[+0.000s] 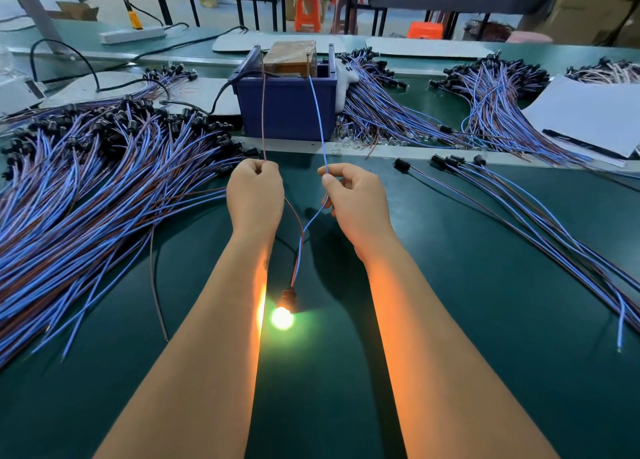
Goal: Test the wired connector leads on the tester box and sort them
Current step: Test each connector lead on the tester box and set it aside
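Starting from the left, a large heap of blue and brown leads [104,188] with black sockets lay spread over the green table [485,320], its loose ends pointing toward the person. Next to it, the left hand [255,195] was closed as a fist around the brown wire [263,112], which rose straight up to the brown tester box [291,58] sitting inside a blue bin [287,108] at the far middle of the table. Between the two forearms hung the black socket [288,298] of the lead under test, low and near the person, and its small bulb [282,318] was glowing brightly, throwing orange light on both arms. The right hand [349,199] pinched the blue wire [320,119] between thumb and forefinger, and this wire also ran up to the tester box. The step in hand seemed to be the test itself, and the lit bulb suggested that this lead was good. The next move, I think, would call for taking both wire ends away from the contacts and laying the lead on the correct pile; which pile is for good ones I cannot tell. On the right, a few separate leads [519,202] lay on the table, with more bundles [491,105] behind them and white sheets [588,115] at the far right.
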